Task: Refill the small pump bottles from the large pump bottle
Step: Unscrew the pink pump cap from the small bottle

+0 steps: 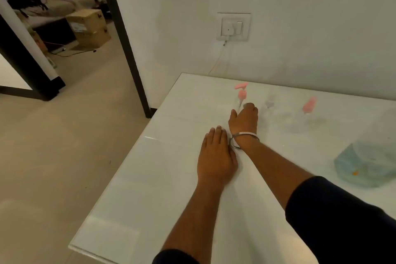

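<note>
I watch the right hand curl around a clear small pump bottle with a pink pump at frame centre, seemingly to draw it closer, while the left hand rests flat, fingers straight, on the white table, the large bottle at right.

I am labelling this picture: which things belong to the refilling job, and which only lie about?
Job:
clear small bottle with pink pump, gripped by right hand
second pink-pump bottle
large bottle of blue liquid

Lying about:
white wall socket
brown cardboard boxes
</note>
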The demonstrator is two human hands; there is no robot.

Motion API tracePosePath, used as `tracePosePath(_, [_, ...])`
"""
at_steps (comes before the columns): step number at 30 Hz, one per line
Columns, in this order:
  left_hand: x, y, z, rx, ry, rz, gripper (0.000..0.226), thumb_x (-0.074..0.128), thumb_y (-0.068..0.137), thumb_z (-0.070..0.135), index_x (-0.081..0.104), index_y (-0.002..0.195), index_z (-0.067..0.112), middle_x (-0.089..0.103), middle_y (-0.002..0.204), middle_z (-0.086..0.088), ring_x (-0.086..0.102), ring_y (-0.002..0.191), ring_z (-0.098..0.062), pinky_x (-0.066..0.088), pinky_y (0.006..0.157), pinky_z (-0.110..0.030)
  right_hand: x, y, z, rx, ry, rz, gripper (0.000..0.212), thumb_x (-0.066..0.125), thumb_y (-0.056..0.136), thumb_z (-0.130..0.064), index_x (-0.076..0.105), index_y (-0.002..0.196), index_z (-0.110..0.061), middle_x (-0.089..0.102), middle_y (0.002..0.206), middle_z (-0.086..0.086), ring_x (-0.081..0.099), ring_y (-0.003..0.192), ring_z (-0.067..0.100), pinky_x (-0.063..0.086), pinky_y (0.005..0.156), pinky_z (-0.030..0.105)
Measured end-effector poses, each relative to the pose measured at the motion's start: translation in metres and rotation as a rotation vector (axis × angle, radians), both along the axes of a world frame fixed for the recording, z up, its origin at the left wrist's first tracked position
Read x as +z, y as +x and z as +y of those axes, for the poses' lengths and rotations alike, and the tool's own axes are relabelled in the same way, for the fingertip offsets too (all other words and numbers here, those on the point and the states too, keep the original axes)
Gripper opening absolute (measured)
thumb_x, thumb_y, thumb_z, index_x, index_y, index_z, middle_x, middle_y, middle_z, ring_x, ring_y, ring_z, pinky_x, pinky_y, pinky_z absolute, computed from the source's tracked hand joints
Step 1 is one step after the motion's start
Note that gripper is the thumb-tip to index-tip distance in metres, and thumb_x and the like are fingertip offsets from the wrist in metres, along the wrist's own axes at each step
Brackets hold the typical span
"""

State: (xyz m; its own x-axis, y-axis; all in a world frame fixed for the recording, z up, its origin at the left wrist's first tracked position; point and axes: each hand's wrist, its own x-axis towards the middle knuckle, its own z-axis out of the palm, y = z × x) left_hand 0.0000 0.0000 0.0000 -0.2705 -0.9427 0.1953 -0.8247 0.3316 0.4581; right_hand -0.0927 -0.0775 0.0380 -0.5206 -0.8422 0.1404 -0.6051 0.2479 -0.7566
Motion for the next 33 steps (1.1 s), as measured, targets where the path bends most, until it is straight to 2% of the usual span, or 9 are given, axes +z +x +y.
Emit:
tracePosePath(2, [0.001, 0.001, 0.001, -0.001, -0.023, -0.001, 0.075, -0.005, 0.088, 0.046, 0.023, 0.146, 0.009, 0.023, 0.154, -0.008, 0.016, 0.144, -0.021, 0.002, 0.116, -0.029, 0.002, -0.002, 0.003, 0.004, -0.004, 0.005, 0.039, 0.055, 0.09, -0.023, 0.044, 0.119, 0.0, 0.05, 0.121, 0.017, 0.051, 0.112, 0.03, 0.043, 0.094, 0.034])
tracePosePath(6, [-0.001, 0.0, 0.002, 0.016, -0.02, -0.008, 0.064, 0.011, 0.091, 0.038, 0.023, 0.147, 0.009, 0.022, 0.155, -0.008, 0.015, 0.144, -0.022, 0.002, 0.116, -0.029, -0.005, -0.008, 0.019, 0.049, -0.035, 0.002, 0.038, 0.057, 0.088, -0.027, 0.047, 0.117, -0.004, 0.054, 0.118, 0.014, 0.052, 0.11, 0.028, 0.046, 0.095, 0.037])
tracePosePath(11, [0.003, -0.003, 0.02, 0.043, 0.017, 0.005, 0.07, 0.002, 0.088, 0.041, 0.022, 0.147, 0.008, 0.021, 0.155, -0.009, 0.014, 0.145, -0.022, 0.001, 0.116, -0.03, -0.005, -0.012, 0.05, 0.069, -0.044, -0.017, 0.038, 0.058, 0.088, -0.027, 0.047, 0.117, -0.006, 0.054, 0.116, 0.013, 0.052, 0.109, 0.027, 0.046, 0.094, 0.036])
tracePosePath(16, [0.012, -0.01, 0.041, 0.066, 0.097, 0.03, 0.052, 0.026, 0.101, 0.028, 0.015, 0.148, 0.008, 0.013, 0.157, -0.008, 0.007, 0.146, -0.021, -0.003, 0.116, -0.028, -0.002, -0.018, 0.091, 0.086, -0.041, -0.007, 0.038, 0.058, 0.087, -0.029, 0.049, 0.116, -0.006, 0.056, 0.114, 0.012, 0.053, 0.107, 0.025, 0.045, 0.091, 0.031])
tracePosePath(23, [0.016, -0.03, 0.079, 0.045, 0.104, 0.046, 0.053, 0.027, 0.1, 0.026, 0.016, 0.148, 0.007, 0.013, 0.157, -0.01, 0.007, 0.146, -0.022, -0.001, 0.116, -0.03, -0.002, -0.037, 0.15, 0.115, -0.028, 0.033, 0.032, 0.057, 0.088, -0.03, 0.05, 0.111, -0.009, 0.056, 0.109, 0.009, 0.054, 0.101, 0.024, 0.047, 0.091, 0.033])
tracePosePath(26, [0.018, -0.042, 0.097, 0.022, 0.091, 0.044, 0.053, 0.021, 0.1, 0.029, 0.016, 0.147, 0.006, 0.013, 0.157, -0.012, 0.008, 0.145, -0.024, -0.001, 0.116, -0.031, -0.001, -0.046, 0.17, 0.115, -0.022, 0.034, 0.03, 0.057, 0.088, -0.03, 0.051, 0.109, -0.01, 0.057, 0.106, 0.009, 0.054, 0.1, 0.024, 0.049, 0.091, 0.034])
tracePosePath(30, [0.017, -0.059, 0.119, 0.0, 0.082, 0.044, 0.078, -0.002, 0.083, 0.043, 0.023, 0.145, 0.003, 0.02, 0.154, -0.016, 0.016, 0.144, -0.028, -0.003, 0.112, -0.033, -0.001, -0.058, 0.194, 0.114, -0.003, 0.04, 0.03, 0.057, 0.088, -0.031, 0.051, 0.11, -0.011, 0.056, 0.106, 0.007, 0.054, 0.1, 0.022, 0.047, 0.09, 0.031])
tracePosePath(31, [0.017, -0.063, 0.124, -0.005, 0.094, 0.039, 0.075, 0.002, 0.086, 0.043, 0.024, 0.145, 0.002, 0.021, 0.154, -0.016, 0.016, 0.144, -0.028, -0.003, 0.112, -0.033, -0.001, -0.062, 0.2, 0.11, 0.001, 0.039, 0.03, 0.056, 0.088, -0.031, 0.051, 0.11, -0.011, 0.056, 0.106, 0.006, 0.054, 0.1, 0.021, 0.047, 0.09, 0.03])
tracePosePath(33, [0.016, -0.07, 0.131, -0.019, 0.106, 0.027, 0.059, 0.026, 0.096, 0.037, 0.028, 0.144, 0.002, 0.027, 0.152, -0.017, 0.023, 0.142, -0.029, 0.002, 0.113, -0.035, -0.001, -0.068, 0.211, 0.106, -0.005, 0.031, 0.029, 0.057, 0.088, -0.031, 0.05, 0.109, -0.012, 0.056, 0.106, 0.005, 0.053, 0.099, 0.02, 0.046, 0.09, 0.029])
